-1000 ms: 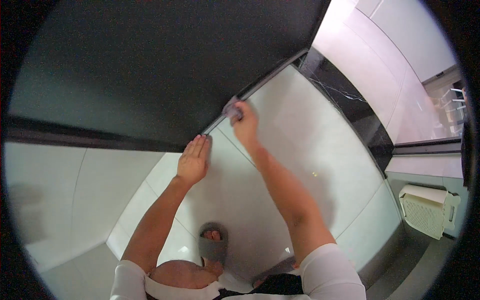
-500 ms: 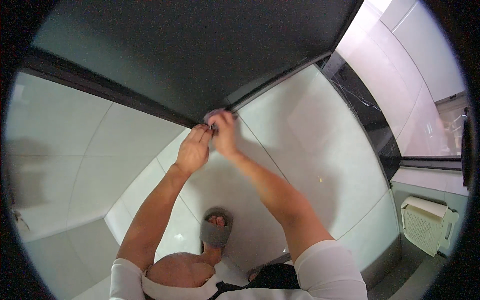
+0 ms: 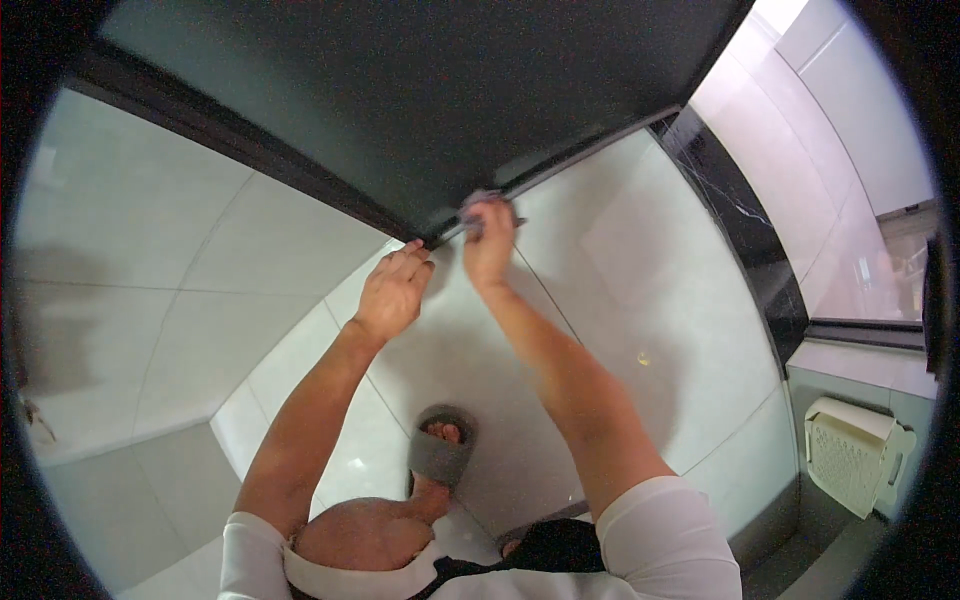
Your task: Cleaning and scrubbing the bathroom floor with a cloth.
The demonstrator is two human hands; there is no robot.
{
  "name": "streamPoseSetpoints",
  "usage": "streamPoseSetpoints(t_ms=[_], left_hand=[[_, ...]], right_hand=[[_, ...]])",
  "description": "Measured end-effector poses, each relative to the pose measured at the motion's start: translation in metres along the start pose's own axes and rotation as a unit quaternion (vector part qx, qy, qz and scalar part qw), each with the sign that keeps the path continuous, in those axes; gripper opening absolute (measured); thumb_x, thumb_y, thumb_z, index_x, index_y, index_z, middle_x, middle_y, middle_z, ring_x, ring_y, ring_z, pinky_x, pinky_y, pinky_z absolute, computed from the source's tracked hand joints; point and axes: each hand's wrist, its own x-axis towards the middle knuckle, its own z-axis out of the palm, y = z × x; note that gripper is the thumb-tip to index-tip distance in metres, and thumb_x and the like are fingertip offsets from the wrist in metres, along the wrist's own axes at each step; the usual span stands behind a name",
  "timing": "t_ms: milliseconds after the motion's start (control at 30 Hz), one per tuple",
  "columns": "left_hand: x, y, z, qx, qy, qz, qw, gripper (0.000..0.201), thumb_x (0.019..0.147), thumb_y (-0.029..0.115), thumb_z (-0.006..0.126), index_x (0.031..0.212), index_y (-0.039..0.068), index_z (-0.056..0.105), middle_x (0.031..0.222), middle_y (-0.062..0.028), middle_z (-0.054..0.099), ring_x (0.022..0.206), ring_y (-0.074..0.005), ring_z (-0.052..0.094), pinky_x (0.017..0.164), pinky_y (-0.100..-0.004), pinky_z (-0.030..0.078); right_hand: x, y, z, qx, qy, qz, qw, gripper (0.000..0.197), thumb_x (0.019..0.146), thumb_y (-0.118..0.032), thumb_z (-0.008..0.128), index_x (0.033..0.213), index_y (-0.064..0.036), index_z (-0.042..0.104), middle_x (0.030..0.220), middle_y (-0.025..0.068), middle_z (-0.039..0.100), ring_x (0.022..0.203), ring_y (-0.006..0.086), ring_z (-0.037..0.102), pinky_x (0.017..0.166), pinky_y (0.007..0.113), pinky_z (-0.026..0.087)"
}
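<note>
A dark door (image 3: pixel 420 100) fills the upper part of the view, its lower corner pointing toward me. My right hand (image 3: pixel 489 245) is closed on a crumpled greyish-purple cloth (image 3: pixel 482 203), pressed against the door's bottom edge just right of that corner. Motion smears the cloth a little. At the corner itself, my left hand (image 3: pixel 392 292) reaches up with its fingers stretched out, the tips touching the dark edge. It appears to hold nothing.
Pale glossy tiles cover the floor (image 3: pixel 610 270) and the left wall (image 3: pixel 110 230). A black marbled strip (image 3: pixel 735 200) crosses the floor at the right. On the right wall sits a cream perforated basket (image 3: pixel 850 455). My slippered foot (image 3: pixel 440 445) stands below my hands.
My right hand has slid the cloth rightward and up along the door's bottom edge, away from my left hand. My left hand has stayed near the corner, its fingers straighter now.
</note>
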Motion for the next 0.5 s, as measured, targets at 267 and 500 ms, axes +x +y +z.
streamPoseSetpoints(t_ms=[267,500], left_hand=[[0.048,0.039,0.001,-0.122,0.059,0.020,0.991,0.091,0.067,-0.002,0.073,0.153,0.003,0.042,0.142,-0.0210,0.057,0.135,-0.0411,0.051,0.113,-0.0450,0.042],[0.139,0.062,0.034,-0.550,-0.301,-0.088,0.774,0.113,0.073,0.013,0.091,0.163,0.012,0.024,0.137,-0.0164,0.061,0.121,-0.0260,0.062,0.103,-0.0387,0.051]], right_hand=[[0.000,-0.003,-0.061,0.166,-0.321,0.115,0.925,0.048,0.089,0.001,0.064,0.136,-0.0042,0.057,0.118,0.0124,0.070,0.104,0.0258,0.069,0.095,0.038,0.053],[0.056,0.024,-0.202,0.149,-0.440,0.172,0.868,0.057,0.089,-0.012,0.075,0.142,-0.0063,0.055,0.132,0.0147,0.064,0.114,0.0264,0.066,0.100,0.039,0.052]])
